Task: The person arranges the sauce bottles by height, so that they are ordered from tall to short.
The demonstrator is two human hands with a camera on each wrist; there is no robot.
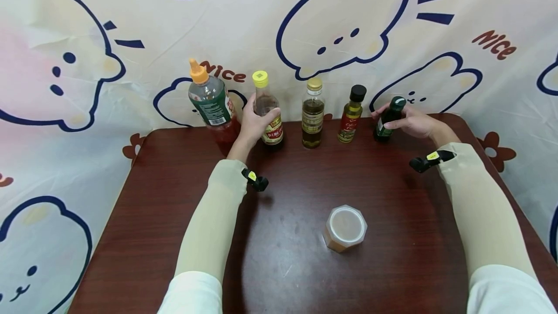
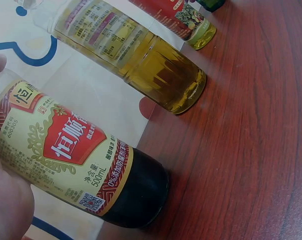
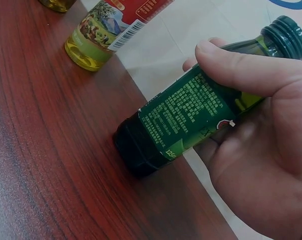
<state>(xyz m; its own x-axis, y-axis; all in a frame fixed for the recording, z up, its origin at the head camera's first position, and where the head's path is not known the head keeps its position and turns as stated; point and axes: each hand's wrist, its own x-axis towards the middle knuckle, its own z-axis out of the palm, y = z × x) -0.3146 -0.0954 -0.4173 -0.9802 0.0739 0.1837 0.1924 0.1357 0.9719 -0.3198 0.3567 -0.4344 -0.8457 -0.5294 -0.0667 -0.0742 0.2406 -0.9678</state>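
At the back of the table, the left hand (image 1: 254, 123) grips a vinegar bottle (image 1: 273, 132) with a yellow cap, dark liquid and a cream-and-red label. In the left wrist view this vinegar bottle (image 2: 65, 145) stands with its base at the tabletop. Farther right, the right hand (image 1: 414, 122) holds a small dark green oil bottle (image 1: 383, 127) between thumb and fingers. Its green label and screw cap show in the right wrist view, where the thumb lies across the green bottle (image 3: 186, 110). Both bottles are upright in the head view.
Between the hands stand a gold-capped oil bottle (image 1: 312, 120) and a black-capped, red-labelled oil bottle (image 1: 349, 120). A red sauce bottle (image 1: 213, 105) with an orange nozzle is left of the left hand. A lidded clear jar (image 1: 346, 227) sits nearer on the brown table (image 1: 296, 275). A printed cloth (image 1: 183, 28) hangs behind.
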